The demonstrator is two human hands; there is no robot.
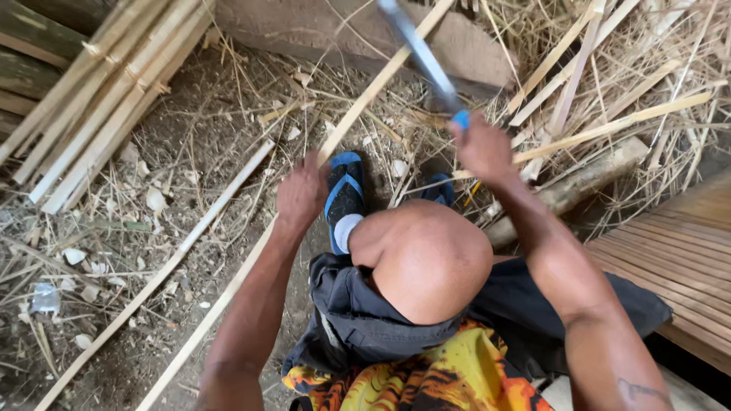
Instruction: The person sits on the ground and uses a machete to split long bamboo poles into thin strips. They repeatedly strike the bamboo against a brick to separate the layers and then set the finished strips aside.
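One long, pale split-bamboo strip (251, 262) runs on a slant from the lower left up past the raised bare knee (426, 259) toward the top of the view, and the left hand (302, 194) is clamped around it about midway, steadying it just beside the blue-and-black sandal (344, 199). The right hand (481, 148) is closed tight on the blue-tipped handle of a long grey metal blade (422, 53), which is lifted and tilted up over the strip's far part. As a judgement, the work is well along but not finished: a stack of cut bamboo slats (99, 99) lies ready at the upper left, a second thin pale strip (164, 274) lies on the ground parallel to the held one, and more rough strips (609, 125) wait in a tangle at the upper right. The surface is bare dirt ground (205, 152) littered with dry straw, shavings and pale chips. A rough log (579, 183) lies to the right, and a slatted wooden platform (678, 259) fills the right edge.
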